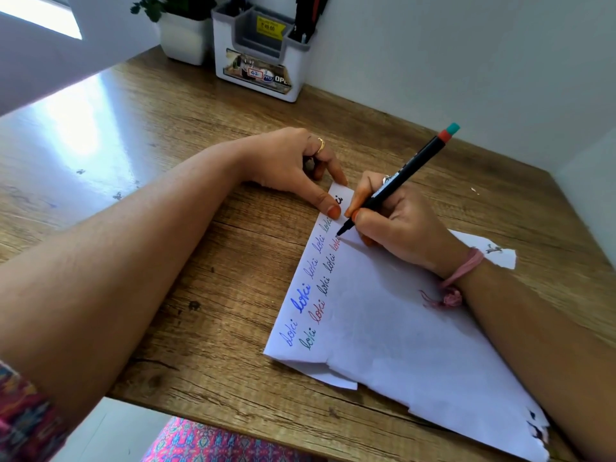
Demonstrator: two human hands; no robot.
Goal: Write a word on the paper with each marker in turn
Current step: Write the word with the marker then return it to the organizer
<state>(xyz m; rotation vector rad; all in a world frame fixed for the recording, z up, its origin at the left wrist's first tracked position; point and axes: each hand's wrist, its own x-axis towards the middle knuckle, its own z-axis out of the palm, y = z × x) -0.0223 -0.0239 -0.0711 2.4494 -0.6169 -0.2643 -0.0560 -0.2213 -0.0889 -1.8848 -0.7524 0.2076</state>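
A white sheet of paper (383, 321) lies slanted on the wooden desk, with two rows of the handwritten word "loki" in blue, dark and red ink along its left edge. My right hand (400, 221) grips a black marker (396, 181) with a red and teal end cap. The marker's tip touches the paper at the end of the second row, just past a red word. My left hand (300, 171) rests at the paper's far corner, thumb and index fingertip pressing the sheet flat, the other fingers curled.
A white and grey desk organiser (260, 55) holding several pens stands at the back against the wall, beside a white plant pot (183, 38). White walls close in the desk (133, 181) at the back and right. Its front edge runs near my lap.
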